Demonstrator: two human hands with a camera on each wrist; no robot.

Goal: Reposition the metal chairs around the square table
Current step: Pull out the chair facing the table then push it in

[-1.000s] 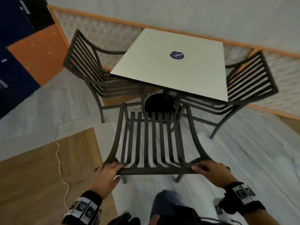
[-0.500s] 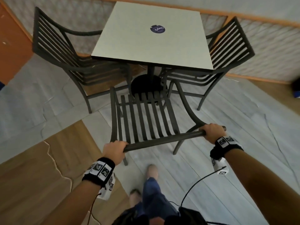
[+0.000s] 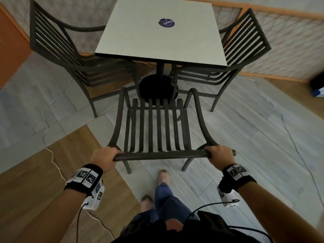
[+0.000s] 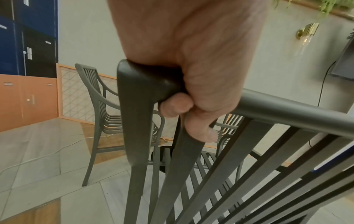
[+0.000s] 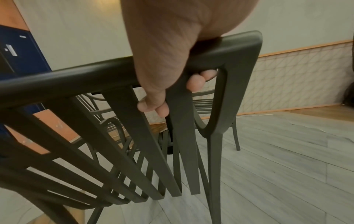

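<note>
A dark metal slatted chair (image 3: 157, 130) stands in front of me, facing the square white table (image 3: 161, 32). My left hand (image 3: 105, 157) grips the left end of its top rail (image 4: 287, 112); my right hand (image 3: 220, 155) grips the right end (image 5: 67, 81). In the wrist views the fingers of each hand curl under the rail. Its seat front lies short of the table's near edge, over the black round base (image 3: 157, 88). A second chair (image 3: 70, 55) sits at the table's left side and a third chair (image 3: 242, 55) at its right.
A low lattice partition with a wooden rail (image 3: 280, 41) runs behind the table. A thin white cord (image 3: 52, 155) trails over the wood and grey floor on the left. My feet (image 3: 164, 176) stand just behind the held chair. Orange and blue cabinets (image 4: 28, 60) stand far left.
The chair back swung from askew to square with the table while both hands kept their grip. I have stood more upright, so the chair and table sit lower and closer in view.
</note>
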